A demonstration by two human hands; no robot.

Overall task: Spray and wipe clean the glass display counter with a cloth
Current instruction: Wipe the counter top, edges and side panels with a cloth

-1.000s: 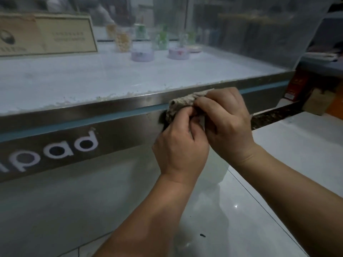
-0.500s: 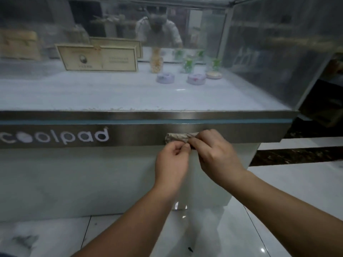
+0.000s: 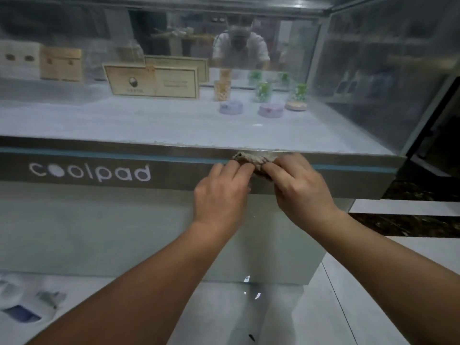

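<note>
Fingers (image 3: 239, 168) of left hand (image 3: 221, 196) and right hand (image 3: 302, 191) pinch the cloth (image 3: 256, 158)

cloth (image 3: 256, 160) on the front band (image 3: 174, 170) of my desk (image 3: 74, 232), at its top edge | my left hand (image 3: 221, 192) left of it, my right hand (image 3: 301, 188) right, fingers (image 3: 276, 168) of both holding it | lettering (image 3: 89, 173) further left on the band | inside, behind the glass: boxes (image 3: 61, 63) far left, placard (image 3: 151, 82) mid, jars (image 3: 262, 92) right of it, tins (image 3: 230, 107) in front of the jars

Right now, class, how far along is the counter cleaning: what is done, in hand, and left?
Done: nothing plainly finished. In hand: left hand and right hand pinch the bunched cloth against the metal band. Left: the glass front looks hazy, and residue lines its lower edge.
</note>
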